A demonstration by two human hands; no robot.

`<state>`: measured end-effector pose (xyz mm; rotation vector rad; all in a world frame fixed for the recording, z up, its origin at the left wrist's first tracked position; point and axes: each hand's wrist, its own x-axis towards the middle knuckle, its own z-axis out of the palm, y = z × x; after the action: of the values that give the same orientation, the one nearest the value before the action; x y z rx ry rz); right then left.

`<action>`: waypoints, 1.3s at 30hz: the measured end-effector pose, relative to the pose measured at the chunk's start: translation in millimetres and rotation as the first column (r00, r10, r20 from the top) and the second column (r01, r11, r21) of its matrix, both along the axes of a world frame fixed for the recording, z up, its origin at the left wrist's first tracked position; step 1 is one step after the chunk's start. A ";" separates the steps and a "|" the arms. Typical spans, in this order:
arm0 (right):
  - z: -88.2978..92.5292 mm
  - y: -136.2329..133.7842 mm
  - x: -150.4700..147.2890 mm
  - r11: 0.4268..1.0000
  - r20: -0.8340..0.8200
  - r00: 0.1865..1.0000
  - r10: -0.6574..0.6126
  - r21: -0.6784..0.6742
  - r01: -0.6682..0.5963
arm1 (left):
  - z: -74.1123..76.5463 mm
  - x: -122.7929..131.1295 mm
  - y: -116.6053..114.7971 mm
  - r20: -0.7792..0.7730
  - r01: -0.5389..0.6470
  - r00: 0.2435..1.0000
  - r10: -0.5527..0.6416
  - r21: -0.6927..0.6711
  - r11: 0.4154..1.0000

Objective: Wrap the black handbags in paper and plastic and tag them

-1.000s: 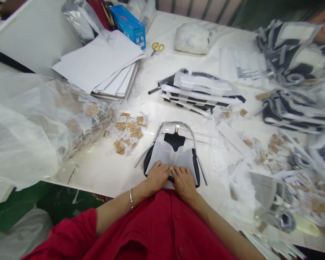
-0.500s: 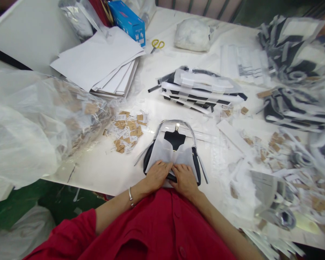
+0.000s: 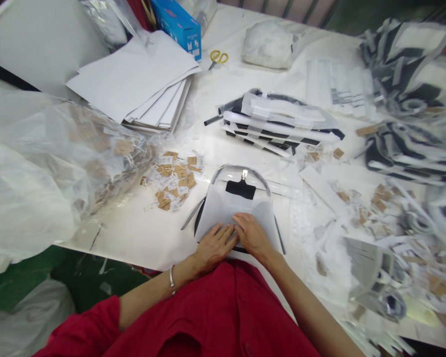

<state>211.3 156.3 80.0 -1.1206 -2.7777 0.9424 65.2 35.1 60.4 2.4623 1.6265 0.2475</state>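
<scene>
A small black handbag [image 3: 198,218] lies at the table's front edge. A white wrapping sheet [image 3: 219,203] covers most of its front, and its wrapped handle [image 3: 269,186] arches away from me. A black flap [image 3: 241,189] with a metal clasp [image 3: 244,174] shows above the sheet. My left hand [image 3: 216,246] rests on the sheet's lower part with its fingers stretched out. Beside it, my right hand [image 3: 251,235] presses on the sheet, fingers extended leftward and slightly bent. The fingertips of both hands meet near the middle. The bag's lower edge is mostly hidden.
Loose brown and white tags [image 3: 176,178] lie left of the bag, near a large plastic bag [image 3: 33,178]. Beyond are paper sheets [image 3: 144,74], yellow-handled scissors [image 3: 218,57] and a stack of wrapped bags [image 3: 278,124]. Tape rolls [image 3: 392,302] and scraps crowd the right.
The white sheet now lies over more of the bag's front, covering the lower part of the black flap. My right hand has moved up and turned its fingers leftward; my left has shifted slightly nearer me.
</scene>
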 end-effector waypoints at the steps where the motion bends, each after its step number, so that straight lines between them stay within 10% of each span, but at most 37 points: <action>1: -5.3 1.2 -1.6 0.999 0.038 0.999 0.035 0.037 -0.036 | -1.4 1.2 3.0 0.000 -0.024 1.000 0.024 -0.004 1.000; 14: -11.7 29.6 -12.7 0.999 0.168 0.985 0.051 -0.001 -0.051 | 39.5 -30.2 80.5 0.276 -0.009 0.942 0.193 -0.553 0.833; 18: -9.2 39.4 -19.6 0.998 0.237 0.971 0.028 0.051 -0.042 | 14.9 -24.3 94.0 0.112 -0.225 0.946 0.306 -0.454 0.862; 23: -23.0 28.5 -11.9 0.977 0.120 0.991 -0.063 0.211 0.037 | -6.8 -14.4 84.7 0.027 -0.191 0.979 0.201 -0.210 0.959; 39: -24.4 28.1 -12.3 0.978 0.210 0.974 -0.085 0.202 0.041 | -10.1 -17.9 92.4 -0.001 -0.338 0.938 0.347 -0.231 0.912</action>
<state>199.0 184.5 55.5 -1.3440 -2.9003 0.5528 47.3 127.5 50.3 1.9838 1.9439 0.1436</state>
